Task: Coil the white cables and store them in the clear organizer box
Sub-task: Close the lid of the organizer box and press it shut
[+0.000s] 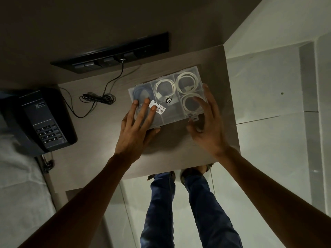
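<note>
The clear organizer box (170,115) lies on the small table with its lid down. Through the lid I see coiled white cables in three compartments: back middle (164,86), back right (188,82) and front right (190,104). A darker coil (141,93) fills the left compartment. My left hand (138,126) presses flat on the lid's left part with straight fingers, its thumb at the box's front edge. My right hand (206,122) rests over the right end, fingers spread on the lid and thumb by the front latch (194,117).
A dark telephone (41,120) sits at the table's left. A black cord (100,97) runs from the wall socket panel (111,54) and lies bundled left of the box. The table's front edge (179,171) is close to my legs; tiled floor lies to the right.
</note>
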`<state>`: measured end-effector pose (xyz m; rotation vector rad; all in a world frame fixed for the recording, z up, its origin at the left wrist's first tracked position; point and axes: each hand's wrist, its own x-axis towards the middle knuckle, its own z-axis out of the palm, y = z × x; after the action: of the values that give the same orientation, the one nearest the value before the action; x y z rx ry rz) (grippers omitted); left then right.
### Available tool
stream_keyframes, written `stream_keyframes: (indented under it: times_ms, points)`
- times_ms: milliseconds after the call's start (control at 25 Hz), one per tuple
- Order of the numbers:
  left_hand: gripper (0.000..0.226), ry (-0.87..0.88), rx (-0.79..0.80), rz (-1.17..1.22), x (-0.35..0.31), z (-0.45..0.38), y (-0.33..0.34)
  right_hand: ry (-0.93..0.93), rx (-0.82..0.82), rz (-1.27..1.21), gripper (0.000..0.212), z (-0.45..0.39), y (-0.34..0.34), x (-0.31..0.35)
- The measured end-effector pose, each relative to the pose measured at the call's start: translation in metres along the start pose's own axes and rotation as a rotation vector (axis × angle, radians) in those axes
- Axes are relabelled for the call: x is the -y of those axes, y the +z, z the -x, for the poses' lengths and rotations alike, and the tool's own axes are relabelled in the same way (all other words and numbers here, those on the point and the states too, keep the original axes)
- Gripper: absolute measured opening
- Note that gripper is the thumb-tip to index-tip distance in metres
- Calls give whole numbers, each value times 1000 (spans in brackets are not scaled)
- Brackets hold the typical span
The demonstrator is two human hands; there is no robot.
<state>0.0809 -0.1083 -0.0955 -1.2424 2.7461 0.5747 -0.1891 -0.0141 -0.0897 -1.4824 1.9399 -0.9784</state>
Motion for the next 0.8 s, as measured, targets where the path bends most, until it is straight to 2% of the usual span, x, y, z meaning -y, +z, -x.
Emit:
stream_keyframes:
  times_ms: [160, 400, 800]
  points:
    - [74, 26, -17, -25, 4, -1, -4, 30, -32, -31, 63, 4, 4, 5]
    - [74, 22, -12, -12, 4, -1, -1, 98, -74, -23, 63, 9, 6, 12]
    - [75, 6, -2, 4, 4, -1, -2, 125, -177, 31, 42, 11, 28, 18]
